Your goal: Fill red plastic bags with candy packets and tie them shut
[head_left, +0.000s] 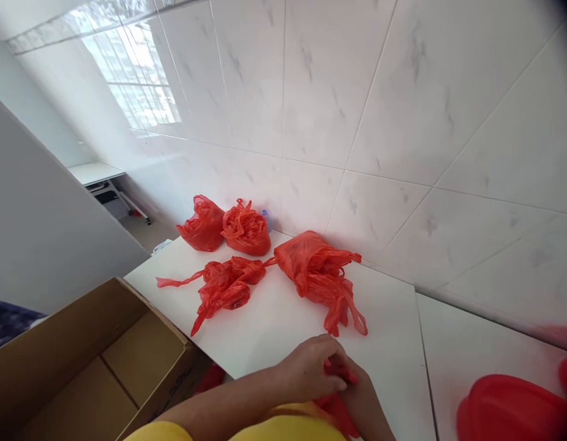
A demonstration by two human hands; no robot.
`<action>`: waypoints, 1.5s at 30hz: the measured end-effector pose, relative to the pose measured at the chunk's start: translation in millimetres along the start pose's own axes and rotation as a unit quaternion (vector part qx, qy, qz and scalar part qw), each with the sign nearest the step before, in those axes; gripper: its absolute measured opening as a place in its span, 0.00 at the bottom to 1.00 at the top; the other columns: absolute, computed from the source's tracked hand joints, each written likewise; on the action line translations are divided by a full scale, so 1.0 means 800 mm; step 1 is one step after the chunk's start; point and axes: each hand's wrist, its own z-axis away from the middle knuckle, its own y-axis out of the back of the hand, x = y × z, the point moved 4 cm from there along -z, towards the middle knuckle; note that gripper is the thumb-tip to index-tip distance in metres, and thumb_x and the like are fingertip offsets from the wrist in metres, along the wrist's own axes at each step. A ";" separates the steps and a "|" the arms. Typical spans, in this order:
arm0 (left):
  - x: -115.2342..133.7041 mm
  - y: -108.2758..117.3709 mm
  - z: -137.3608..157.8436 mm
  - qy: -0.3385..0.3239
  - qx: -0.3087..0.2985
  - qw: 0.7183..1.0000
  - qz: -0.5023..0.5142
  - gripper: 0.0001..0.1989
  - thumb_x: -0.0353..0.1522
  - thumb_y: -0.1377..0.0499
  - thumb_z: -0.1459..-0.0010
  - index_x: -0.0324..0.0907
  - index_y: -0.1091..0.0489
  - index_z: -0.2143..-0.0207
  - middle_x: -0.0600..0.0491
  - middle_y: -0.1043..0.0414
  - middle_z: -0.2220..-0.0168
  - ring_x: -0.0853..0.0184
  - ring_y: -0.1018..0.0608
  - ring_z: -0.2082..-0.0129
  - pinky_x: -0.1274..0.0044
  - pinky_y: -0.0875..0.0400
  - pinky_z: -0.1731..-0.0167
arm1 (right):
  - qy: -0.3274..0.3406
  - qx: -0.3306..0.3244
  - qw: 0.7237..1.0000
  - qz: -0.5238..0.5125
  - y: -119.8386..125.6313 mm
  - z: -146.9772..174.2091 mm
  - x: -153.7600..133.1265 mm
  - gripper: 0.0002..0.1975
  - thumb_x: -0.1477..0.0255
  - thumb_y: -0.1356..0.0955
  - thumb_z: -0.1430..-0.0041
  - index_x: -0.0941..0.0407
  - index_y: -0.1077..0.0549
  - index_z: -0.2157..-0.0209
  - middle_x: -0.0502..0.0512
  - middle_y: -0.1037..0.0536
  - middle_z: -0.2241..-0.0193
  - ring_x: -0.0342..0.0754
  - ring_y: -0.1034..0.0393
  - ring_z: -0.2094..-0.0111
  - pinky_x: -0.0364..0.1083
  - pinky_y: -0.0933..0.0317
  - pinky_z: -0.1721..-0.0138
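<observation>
Left hand [311, 370] grips near bag [337, 413]; right hand [358, 384], cannot tell. Bag likely light, soft, slippery; best held by bunched folds.

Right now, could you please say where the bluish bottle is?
In the head view, the bottle stands just left of centre at the back of the white table, by the tiled wall, partly behind a red plastic bag.

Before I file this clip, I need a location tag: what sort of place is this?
Indoors, perhaps a home or small workroom; I can't tell which. The marbled wall tiles, white tabletop and open cardboard box suggest it.
</observation>
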 end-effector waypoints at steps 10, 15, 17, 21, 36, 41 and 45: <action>-0.035 -0.009 -0.012 0.010 0.005 0.998 -0.066 0.08 0.31 0.34 0.54 0.44 0.27 0.69 0.55 0.28 0.64 0.68 0.28 0.67 0.78 0.34 0.64 | 0.028 -0.016 0.998 -0.059 0.007 0.001 0.007 0.11 0.62 0.37 0.48 0.53 0.28 0.73 0.51 0.28 0.78 0.47 0.36 0.77 0.45 0.38 0.74; -0.046 -0.004 -0.014 0.053 0.058 0.997 -0.012 0.04 0.27 0.38 0.54 0.44 0.27 0.72 0.55 0.27 0.67 0.68 0.27 0.67 0.77 0.34 0.64 | 0.028 0.026 0.997 -0.062 0.021 0.007 0.001 0.19 0.51 0.35 0.47 0.51 0.23 0.74 0.53 0.31 0.83 0.50 0.37 0.79 0.49 0.38 0.75; -0.053 -0.001 -0.013 0.088 0.091 0.992 0.021 0.04 0.26 0.39 0.55 0.43 0.29 0.73 0.55 0.26 0.67 0.67 0.27 0.66 0.76 0.34 0.64 | 0.030 0.011 0.996 -0.080 0.023 0.009 -0.001 0.23 0.49 0.36 0.45 0.52 0.21 0.67 0.53 0.30 0.82 0.50 0.36 0.79 0.49 0.38 0.73; -0.058 -0.005 -0.011 0.095 0.103 0.976 0.169 0.06 0.30 0.37 0.52 0.42 0.33 0.73 0.51 0.26 0.54 0.64 0.27 0.55 0.73 0.35 0.54 | 0.063 -0.078 0.990 -0.102 0.019 0.010 -0.005 0.29 0.49 0.37 0.43 0.56 0.22 0.54 0.51 0.30 0.81 0.46 0.38 0.79 0.47 0.40 0.71; -0.073 -0.005 -0.025 0.109 0.060 0.966 0.225 0.05 0.29 0.42 0.52 0.42 0.39 0.74 0.60 0.37 0.77 0.73 0.37 0.76 0.80 0.44 0.74 | 0.083 0.040 0.996 0.017 0.030 -0.002 -0.012 0.23 0.68 0.34 0.46 0.53 0.29 0.47 0.50 0.26 0.70 0.46 0.33 0.67 0.45 0.37 0.62; -0.060 0.000 -0.022 0.117 0.048 0.980 0.151 0.03 0.31 0.43 0.52 0.41 0.36 0.74 0.59 0.36 0.76 0.72 0.37 0.75 0.79 0.43 0.73 | 0.019 0.095 0.994 0.059 0.031 -0.019 0.012 0.13 0.70 0.37 0.49 0.53 0.24 0.62 0.49 0.25 0.75 0.46 0.32 0.73 0.44 0.40 0.70; -0.070 -0.003 -0.021 0.106 0.035 0.991 0.079 0.01 0.30 0.43 0.52 0.41 0.33 0.73 0.58 0.31 0.73 0.69 0.32 0.71 0.78 0.39 0.67 | 0.037 0.057 0.996 -0.063 0.028 -0.022 0.016 0.19 0.75 0.38 0.52 0.54 0.25 0.58 0.53 0.21 0.60 0.49 0.27 0.60 0.45 0.36 0.59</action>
